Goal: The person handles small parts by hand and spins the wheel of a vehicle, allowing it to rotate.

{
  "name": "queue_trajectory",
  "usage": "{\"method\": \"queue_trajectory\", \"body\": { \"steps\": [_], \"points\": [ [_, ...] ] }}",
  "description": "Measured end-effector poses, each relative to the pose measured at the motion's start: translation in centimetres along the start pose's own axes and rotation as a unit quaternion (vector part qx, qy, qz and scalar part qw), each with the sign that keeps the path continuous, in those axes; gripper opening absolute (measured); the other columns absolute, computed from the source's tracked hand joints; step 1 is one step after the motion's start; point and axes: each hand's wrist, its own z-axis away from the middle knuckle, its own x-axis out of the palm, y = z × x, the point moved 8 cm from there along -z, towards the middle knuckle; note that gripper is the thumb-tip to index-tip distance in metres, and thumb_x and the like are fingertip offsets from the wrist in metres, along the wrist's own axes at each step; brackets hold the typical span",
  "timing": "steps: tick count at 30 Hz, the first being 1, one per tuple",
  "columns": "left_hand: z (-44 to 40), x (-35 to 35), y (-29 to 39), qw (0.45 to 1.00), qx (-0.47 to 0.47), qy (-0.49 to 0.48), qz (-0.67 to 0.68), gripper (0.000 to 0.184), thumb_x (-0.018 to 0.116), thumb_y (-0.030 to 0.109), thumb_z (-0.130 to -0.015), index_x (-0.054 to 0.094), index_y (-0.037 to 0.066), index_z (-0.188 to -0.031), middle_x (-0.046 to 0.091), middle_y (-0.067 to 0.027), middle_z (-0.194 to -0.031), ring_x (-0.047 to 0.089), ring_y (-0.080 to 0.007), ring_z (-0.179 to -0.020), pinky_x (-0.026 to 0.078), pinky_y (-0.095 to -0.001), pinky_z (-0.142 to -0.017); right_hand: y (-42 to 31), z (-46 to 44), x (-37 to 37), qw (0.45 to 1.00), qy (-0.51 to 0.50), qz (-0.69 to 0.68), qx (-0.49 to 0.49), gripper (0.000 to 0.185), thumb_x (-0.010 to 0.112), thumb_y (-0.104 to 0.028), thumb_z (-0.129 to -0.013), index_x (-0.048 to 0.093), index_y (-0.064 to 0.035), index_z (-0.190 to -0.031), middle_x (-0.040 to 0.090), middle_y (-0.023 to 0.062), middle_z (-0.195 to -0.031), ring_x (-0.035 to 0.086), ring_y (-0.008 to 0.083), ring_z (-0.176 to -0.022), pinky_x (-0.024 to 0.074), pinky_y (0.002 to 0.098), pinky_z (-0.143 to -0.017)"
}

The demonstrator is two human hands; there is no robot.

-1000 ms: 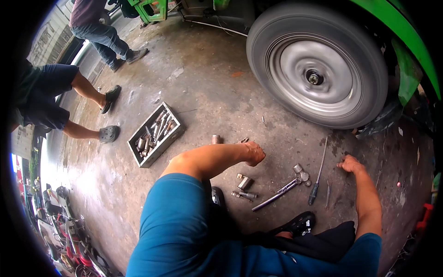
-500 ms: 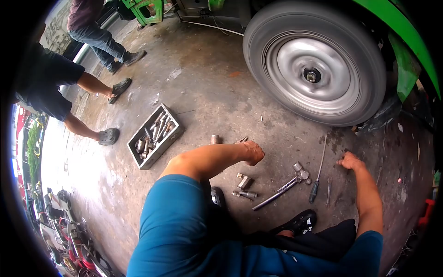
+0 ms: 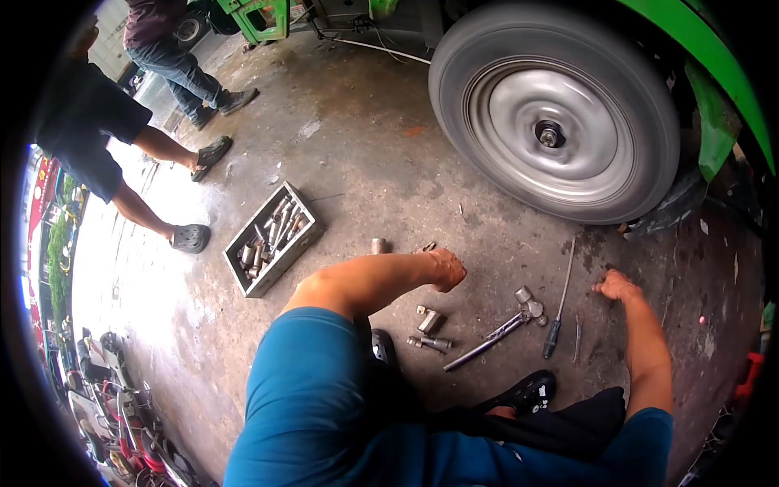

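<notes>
Bystander's far shoe [image 3: 213, 154] is farther right than a second ago. Wheel [image 3: 554, 118] sits far right, blurred like it's spinning, so I'd keep left hand [image 3: 446, 269] and right hand [image 3: 617, 285] well clear. Can't tell whether either's open, closed or gripping anything.

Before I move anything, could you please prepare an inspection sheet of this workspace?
Surface: stained floor, some darker patches.
Job's things: hammer and screwdriver lie on the floor; wheel looks blurred, perhaps spinning.
Clutter: tool tray holds assorted metal tools; loose metal parts lie near the hammer.
Hands: left hand curled; right hand beside the screwdriver, not touching it; no tool visible in either.
Cables: pale thin line low by the green vehicle; cable or rod, I cannot tell.
Surroundings: two people standing, picture's left; motorcycles, lower left.
</notes>
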Motion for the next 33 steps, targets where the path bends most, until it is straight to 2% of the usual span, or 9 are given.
{"method": "queue_trajectory", "body": {
  "steps": [5, 8, 14, 19, 22, 26, 33],
  "points": [
    [-0.4, 0.4, -0.2, 1.000, -0.007, -0.013, 0.004, 0.029, 0.057, 0.009, -0.079, 0.066, 0.001, -0.105, 0.067, -0.0180, -0.107, 0.063, -0.0322, -0.105, 0.051, -0.0388, -0.087, 0.0, -0.2, 0.2, 1.000, -0.009, 0.009, 0.003, 0.061, 0.067, -0.043, -0.081, 0.056, -0.0050, -0.128, 0.050, 0.0164, -0.136, 0.046, 0.0312, -0.128, 0.0372, 0.0385, -0.105],
    [-0.2, 0.4, -0.1, 1.000, -0.001, -0.011, -0.006, 0.028, 0.053, 0.010, -0.081, 0.067, 0.002, -0.103, 0.068, -0.0178, -0.103, 0.064, -0.0331, -0.102, 0.052, -0.0407, -0.084, -0.6, 0.5, -0.2, 1.000, -0.002, 0.008, 0.001, 0.060, 0.067, -0.043, -0.081, 0.057, -0.0051, -0.126, 0.051, 0.0163, -0.135, 0.047, 0.0314, -0.127, 0.0379, 0.0390, -0.104],
    [-0.4, 0.3, -0.2, 1.000, -0.004, -0.003, 0.010, 0.028, 0.057, 0.009, -0.079, 0.066, 0.000, -0.103, 0.067, -0.0183, -0.105, 0.064, -0.0328, -0.103, 0.052, -0.0394, -0.085, -0.6, 0.7, -0.3, 1.000, 0.005, 0.007, 0.003, 0.057, 0.065, -0.044, -0.081, 0.060, -0.0059, -0.123, 0.052, 0.0161, -0.134, 0.048, 0.0319, -0.126, 0.0388, 0.0402, -0.104],
    [-0.8, 0.6, -0.3, 1.000, 0.000, -0.002, -0.011, 0.027, 0.053, 0.010, -0.081, 0.067, 0.003, -0.102, 0.068, -0.0174, -0.102, 0.064, -0.0333, -0.102, 0.052, -0.0409, -0.084, 0.3, -0.6, 0.3, 1.000, 0.005, 0.015, 0.003, 0.057, 0.066, -0.044, -0.080, 0.060, -0.0069, -0.124, 0.053, 0.0154, -0.134, 0.048, 0.0312, -0.126, 0.0390, 0.0398, -0.103],
    [-0.8, 0.7, -0.3, 1.000, -0.003, -0.021, 0.000, 0.027, 0.054, 0.010, -0.080, 0.067, 0.002, -0.102, 0.068, -0.0174, -0.102, 0.065, -0.0335, -0.100, 0.053, -0.0415, -0.083, 0.1, -0.3, 0.3, 1.000, -0.003, 0.007, -0.001, 0.063, 0.065, -0.045, -0.081, 0.056, -0.0023, -0.127, 0.049, 0.0187, -0.137, 0.045, 0.0321, -0.129, 0.0367, 0.0383, -0.106],
    [-0.5, 0.7, -0.2, 1.000, -0.003, -0.028, 0.003, 0.026, 0.055, 0.010, -0.080, 0.067, 0.002, -0.101, 0.068, -0.0174, -0.101, 0.065, -0.0342, -0.099, 0.053, -0.0427, -0.080, 1.4, -2.5, 1.6, 0.999, -0.024, 0.012, -0.020, 0.063, 0.064, -0.045, -0.082, 0.056, -0.0017, -0.127, 0.049, 0.0196, -0.136, 0.045, 0.0329, -0.128, 0.0367, 0.0385, -0.106],
    [-0.3, 0.6, -0.2, 1.000, -0.009, -0.022, 0.011, 0.027, 0.056, 0.010, -0.080, 0.065, 0.004, -0.105, 0.067, -0.0174, -0.102, 0.064, -0.0344, -0.101, 0.053, -0.0429, -0.082, 0.6, -1.4, 1.2, 0.999, -0.024, 0.018, -0.018, 0.064, 0.064, -0.044, -0.082, 0.054, -0.0013, -0.129, 0.049, 0.0196, -0.136, 0.046, 0.0326, -0.128, 0.0367, 0.0389, -0.106]
  ]
}}
